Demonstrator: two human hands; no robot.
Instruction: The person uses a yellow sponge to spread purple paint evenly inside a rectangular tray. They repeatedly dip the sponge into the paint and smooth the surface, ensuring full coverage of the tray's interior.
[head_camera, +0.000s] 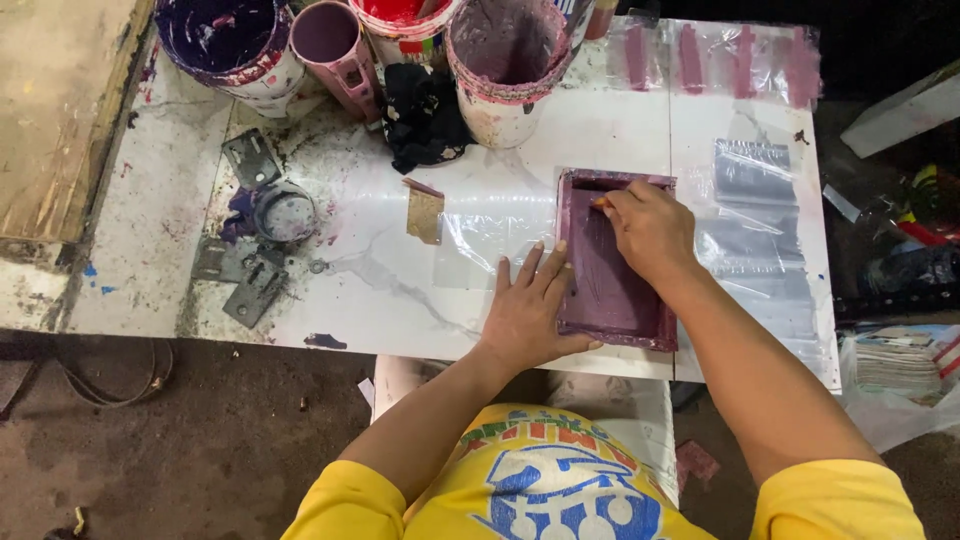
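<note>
white table (620, 130), purple frame (612, 300), paint buckets (505, 70)

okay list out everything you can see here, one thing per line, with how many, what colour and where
printing frame: 1, purple-stained, near edge of the table, right of centre
table: 1, white with paint stains, centre
paint buckets: about 4, purple and red inside, far edge
black rag: 1, among the buckets
cardboard scrap: 1, tan, mid-table
small round tub: 1, clear, purple-smeared, left part
metal plates: about 3, grey, left part
clear plastic bags: several, right of the frame
plastic sheet with strips: 1, pink strips, far right corner
wooden board: 1, brown, far left
left hand: 1, flat on the frame's left edge
right hand: 1, inside the frame, pinching something small and orange
</note>
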